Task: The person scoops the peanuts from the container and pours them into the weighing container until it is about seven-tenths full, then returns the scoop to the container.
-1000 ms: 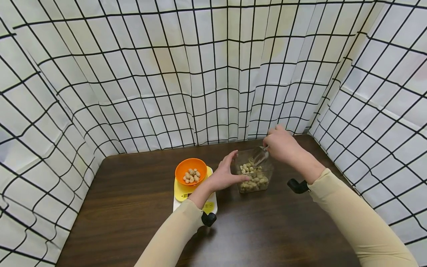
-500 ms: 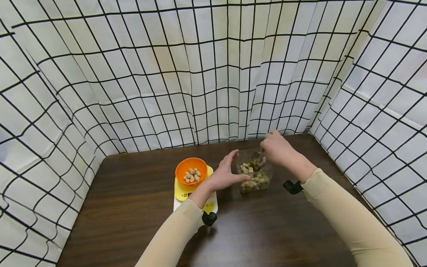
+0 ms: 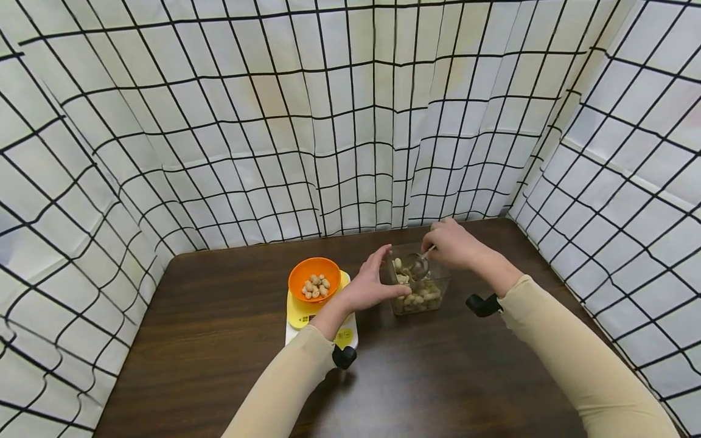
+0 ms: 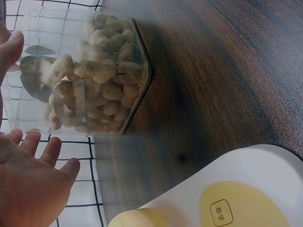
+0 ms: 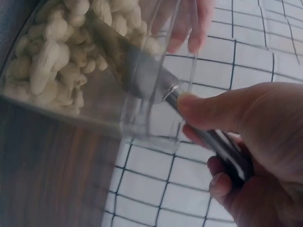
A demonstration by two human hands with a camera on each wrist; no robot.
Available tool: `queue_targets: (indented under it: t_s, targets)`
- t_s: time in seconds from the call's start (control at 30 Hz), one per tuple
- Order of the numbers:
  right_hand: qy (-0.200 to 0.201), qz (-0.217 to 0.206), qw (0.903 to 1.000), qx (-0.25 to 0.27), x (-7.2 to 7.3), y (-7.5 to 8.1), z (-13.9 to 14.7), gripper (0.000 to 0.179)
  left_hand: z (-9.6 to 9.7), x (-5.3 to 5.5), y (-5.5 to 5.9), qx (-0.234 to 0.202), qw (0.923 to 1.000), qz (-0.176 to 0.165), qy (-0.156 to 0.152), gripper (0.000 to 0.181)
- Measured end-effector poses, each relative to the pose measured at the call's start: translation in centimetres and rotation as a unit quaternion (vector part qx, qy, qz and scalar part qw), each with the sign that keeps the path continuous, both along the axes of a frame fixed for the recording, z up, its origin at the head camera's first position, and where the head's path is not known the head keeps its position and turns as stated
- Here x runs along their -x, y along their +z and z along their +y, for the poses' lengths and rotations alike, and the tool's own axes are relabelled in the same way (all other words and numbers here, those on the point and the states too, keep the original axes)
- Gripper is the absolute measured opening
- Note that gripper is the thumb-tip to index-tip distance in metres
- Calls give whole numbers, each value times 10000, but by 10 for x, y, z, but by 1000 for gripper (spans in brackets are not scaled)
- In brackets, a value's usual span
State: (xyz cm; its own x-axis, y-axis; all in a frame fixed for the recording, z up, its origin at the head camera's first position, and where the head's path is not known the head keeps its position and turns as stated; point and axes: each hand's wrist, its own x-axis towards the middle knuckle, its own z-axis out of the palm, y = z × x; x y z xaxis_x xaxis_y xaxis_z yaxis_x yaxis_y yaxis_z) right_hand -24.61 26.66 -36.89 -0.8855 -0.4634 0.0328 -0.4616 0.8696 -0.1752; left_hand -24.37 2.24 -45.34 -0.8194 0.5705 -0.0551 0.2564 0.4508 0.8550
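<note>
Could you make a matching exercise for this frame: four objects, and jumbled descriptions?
1. orange bowl
2. scoop
3. clear container
4. scale

A. gripped by the right hand
B. white and yellow, flat on the table
C. see-through, with the left hand at its side
D. raised off the table, with peanuts inside

Pairs: 1-D, 2-A, 3-C, 4-B
</note>
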Motion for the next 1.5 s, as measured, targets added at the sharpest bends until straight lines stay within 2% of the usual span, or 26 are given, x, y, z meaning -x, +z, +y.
queue_targets:
  t_s: [0.27,0.63,1.0,1.33,1.5]
  targets:
    - [25,-634,9960,627,7,-7,19,11,0,2,0,-37,10000,21,38,108]
    - [-433,-1237,9801,1494,4,-3,42,17,1,1,0,-33,10000,25,-9,107]
    - [-733,-1373,9676,1988,0,-7,59,21,3,4,-2,59,10000,52,51,109]
    - [-771,-1277,9657,2126,-1,-18,58,20,4,5,-3,22,10000,64,59,110]
    - [-799,-1362,9641,2135,-3,-18,60,22,4,3,-2,17,9999,85,71,110]
